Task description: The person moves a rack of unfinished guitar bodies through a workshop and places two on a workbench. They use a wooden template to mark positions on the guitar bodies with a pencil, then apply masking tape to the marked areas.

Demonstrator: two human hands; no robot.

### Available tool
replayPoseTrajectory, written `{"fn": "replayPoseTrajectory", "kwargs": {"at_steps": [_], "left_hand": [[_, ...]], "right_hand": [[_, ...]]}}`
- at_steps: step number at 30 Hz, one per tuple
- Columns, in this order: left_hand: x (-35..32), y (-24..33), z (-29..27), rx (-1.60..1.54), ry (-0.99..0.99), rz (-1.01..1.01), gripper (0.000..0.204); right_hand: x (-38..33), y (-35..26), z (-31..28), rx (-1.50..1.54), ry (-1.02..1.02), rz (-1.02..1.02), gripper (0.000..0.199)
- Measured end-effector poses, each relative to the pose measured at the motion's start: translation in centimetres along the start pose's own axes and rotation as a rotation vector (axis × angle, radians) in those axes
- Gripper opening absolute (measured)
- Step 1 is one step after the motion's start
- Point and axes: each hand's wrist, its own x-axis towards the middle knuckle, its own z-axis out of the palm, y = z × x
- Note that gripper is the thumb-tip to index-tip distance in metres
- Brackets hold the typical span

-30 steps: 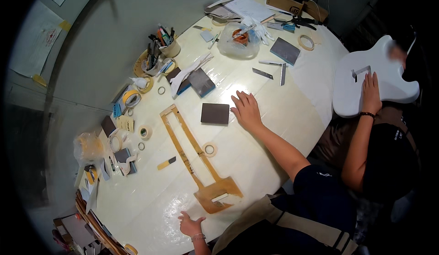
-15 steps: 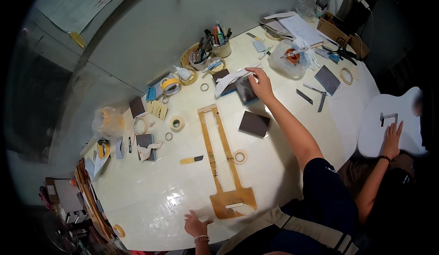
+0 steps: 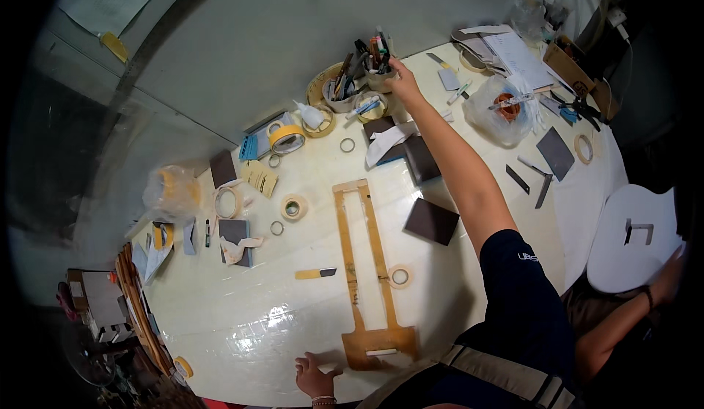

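At the back of the table, my right hand (image 3: 403, 85) grips the right side of a pale cup (image 3: 379, 80) full of pens and markers (image 3: 378, 51). Part of the cup is behind the fingers. My left hand (image 3: 315, 377) rests near the front edge with its fingers spread and nothing in it. A long tan template (image 3: 380, 339) with a slot down its middle lies to the right of that hand. Beside the template are a roll of tape (image 3: 400, 276) and a yellow-handled knife (image 3: 315, 273). A white cloth (image 3: 389, 141) lies over dark sanding blocks (image 3: 422, 160) below my right forearm.
A second container of tools (image 3: 342, 95) stands left of the cup. Tape rolls (image 3: 287, 139) and a plastic bag (image 3: 173, 191) lie leftward; another bag (image 3: 500, 112) and pliers (image 3: 579, 108) sit far right. At the right edge, another person's hand (image 3: 667, 273) is beside a white body-shaped board (image 3: 616, 262).
My right hand has left the white cloth and moved up to the pen cup. The cloth now lies on the blocks. My left hand stays by the front edge; the other person's hand has shifted right.
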Motion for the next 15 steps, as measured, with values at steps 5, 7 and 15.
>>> {"fn": "replayPoseTrajectory", "kwargs": {"at_steps": [5,7,15], "left_hand": [[-0.4,0.2,-0.2,-0.044,0.012,-0.009,0.104],[-0.4,0.2,-0.2,-0.03,0.017,0.002,0.104],[0.5,0.1,-0.2,0.023,-0.018,-0.002,0.104]], "right_hand": [[-0.6,-0.5,-0.1,-0.09,0.145,-0.057,0.071],[0.6,0.0,-0.1,-0.126,0.273,-0.089,0.076],[0.3,-1.2,-1.5,-0.35,0.236,-0.131,0.045]]}}
